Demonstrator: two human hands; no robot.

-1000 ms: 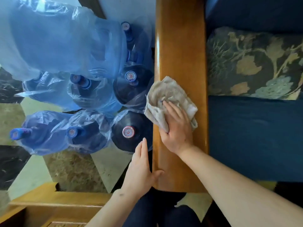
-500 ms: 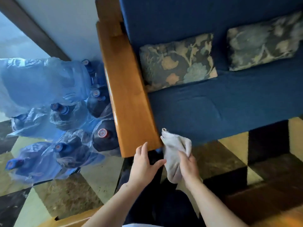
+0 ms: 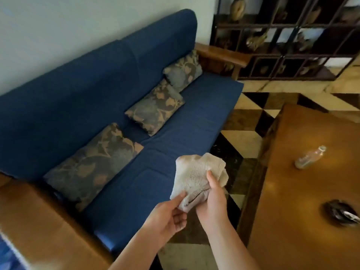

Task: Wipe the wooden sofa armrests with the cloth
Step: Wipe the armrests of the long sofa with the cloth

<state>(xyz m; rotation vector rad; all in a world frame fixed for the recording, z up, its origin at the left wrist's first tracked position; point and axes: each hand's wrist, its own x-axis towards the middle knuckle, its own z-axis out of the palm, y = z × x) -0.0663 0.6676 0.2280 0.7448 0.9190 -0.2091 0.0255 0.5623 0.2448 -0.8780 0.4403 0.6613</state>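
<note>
— What changed since a moment ago?
— Both my hands have come off the near armrest (image 3: 35,221); the cloth (image 3: 196,178) is now up in the air in front of the sofa (image 3: 97,90) seat.
— How are you holding it?
— My right hand (image 3: 212,203) is closed around its lower right side, thumb pressed on the front. My left hand (image 3: 167,217) pinches the bottom left corner. The bunched top stands above both hands.
— And the far armrest (image 3: 222,53)?
— Well apart, at the sofa's other end.
</note>
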